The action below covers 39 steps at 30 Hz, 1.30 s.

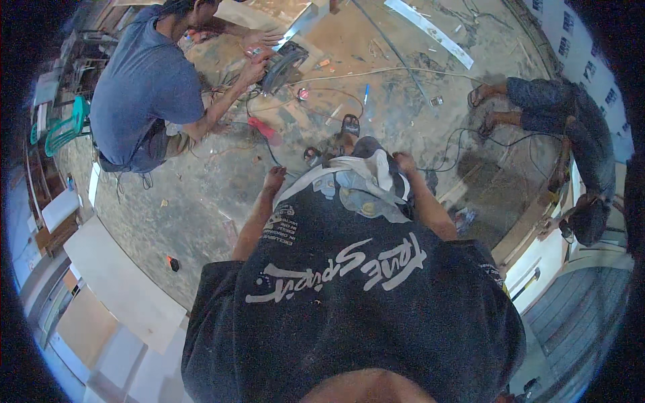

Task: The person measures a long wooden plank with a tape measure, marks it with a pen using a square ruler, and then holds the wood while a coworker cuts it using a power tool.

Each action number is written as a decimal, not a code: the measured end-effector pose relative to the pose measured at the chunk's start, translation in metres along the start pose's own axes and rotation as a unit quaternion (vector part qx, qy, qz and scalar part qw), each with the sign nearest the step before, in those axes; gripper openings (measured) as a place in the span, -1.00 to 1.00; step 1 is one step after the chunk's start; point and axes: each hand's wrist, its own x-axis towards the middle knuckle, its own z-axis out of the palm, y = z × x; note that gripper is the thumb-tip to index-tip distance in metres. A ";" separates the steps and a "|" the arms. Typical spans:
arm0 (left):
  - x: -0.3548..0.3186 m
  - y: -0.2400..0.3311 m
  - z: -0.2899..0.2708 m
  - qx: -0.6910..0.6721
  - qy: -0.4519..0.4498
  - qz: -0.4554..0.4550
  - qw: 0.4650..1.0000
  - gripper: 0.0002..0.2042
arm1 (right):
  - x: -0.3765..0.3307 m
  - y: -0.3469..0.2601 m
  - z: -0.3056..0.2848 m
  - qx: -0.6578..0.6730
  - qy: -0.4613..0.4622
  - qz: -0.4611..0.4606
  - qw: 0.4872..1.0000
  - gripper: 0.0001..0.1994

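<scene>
My left hand (274, 178) hangs low beside the hem of my black printed shirt (349, 269). A black cable (267, 144) on the floor runs up to that hand in the picture; whether the hand touches it, I cannot tell. On the other side my right hand (404, 162) hangs close to the bunched pale cloth (383, 173) at my waist. Its fingers are small and dim, and I make out nothing in them. My sandalled feet (349, 127) stand on the stained floor just beyond the hem.
At left a squatting person (148, 87) has both hands at a dark power tool (285, 67) and a pale strip. Another person (591, 141) bends over a white board (537, 269) with a hammer (526, 283). Cables, a blue pen (366, 94) and pale panels (121, 269) lie around.
</scene>
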 end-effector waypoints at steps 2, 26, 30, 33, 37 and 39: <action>0.005 -0.002 -0.001 -0.054 -0.007 -0.023 0.998 -0.79 | 0.008 0.020 0.004 0.002 -0.009 0.027 1.000 -0.61; 0.043 -0.059 -0.010 -0.049 -0.039 -0.024 0.998 -0.67 | 0.012 0.035 0.003 -0.329 0.023 -0.192 0.924 -0.66; 0.052 -0.066 -0.018 0.163 -0.060 0.199 0.964 -0.71 | 0.006 0.009 -0.002 -0.243 -0.010 -0.148 0.959 -0.64; 0.053 -0.059 -0.013 0.207 -0.072 0.124 0.968 -0.72 | 0.012 0.031 -0.004 -0.209 -0.001 -0.157 0.965 -0.63; 0.049 -0.043 -0.001 -0.020 -0.055 -0.008 0.998 -0.74 | 0.011 0.024 -0.007 -0.296 0.006 -0.244 0.924 -0.65; 0.051 -0.068 -0.023 -0.050 -0.065 0.017 0.997 -0.72 | 0.003 -0.013 0.003 -0.240 -0.007 -0.160 0.957 -0.66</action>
